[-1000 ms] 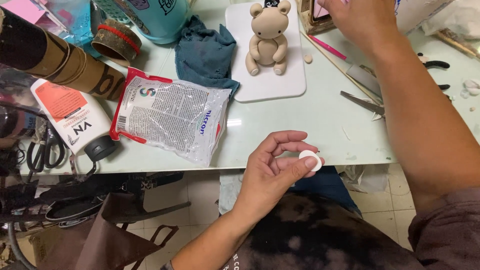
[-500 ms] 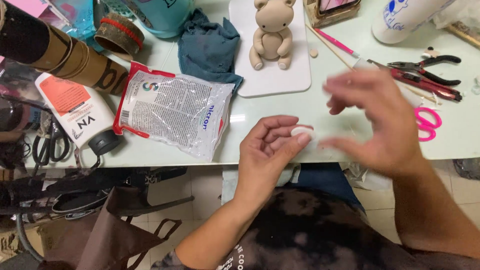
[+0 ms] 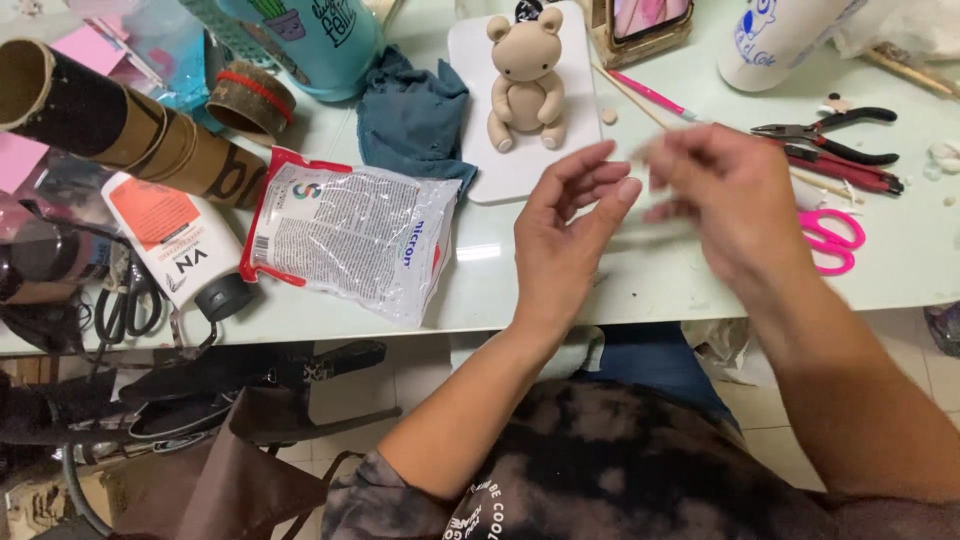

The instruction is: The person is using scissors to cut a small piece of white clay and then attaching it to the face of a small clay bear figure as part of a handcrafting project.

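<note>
My left hand (image 3: pixel 568 240) is raised over the pale green table (image 3: pixel 650 290) near its front edge, fingers stretched out and palm turned to the right, with nothing visible in it. My right hand (image 3: pixel 728 200) hovers just to its right, blurred by motion, fingers spread loosely; I cannot tell whether it holds anything. The small white clay lump is not visible. Beyond the hands a beige clay bear (image 3: pixel 525 80) sits upright on a white board (image 3: pixel 500 175).
A blue cloth (image 3: pixel 415 110) and a printed plastic pouch (image 3: pixel 350 240) lie left of the hands. Further left are cardboard tubes (image 3: pixel 110 130), a white tube (image 3: pixel 180 250) and black scissors (image 3: pixel 125 300). Pliers (image 3: pixel 830 130), pink scissors (image 3: pixel 830 240) and a white bottle (image 3: pixel 780 40) are on the right.
My left hand rose from the table edge and opened out; the white lump it pinched is no longer seen. My right hand came down from the back and now moves beside the left.
</note>
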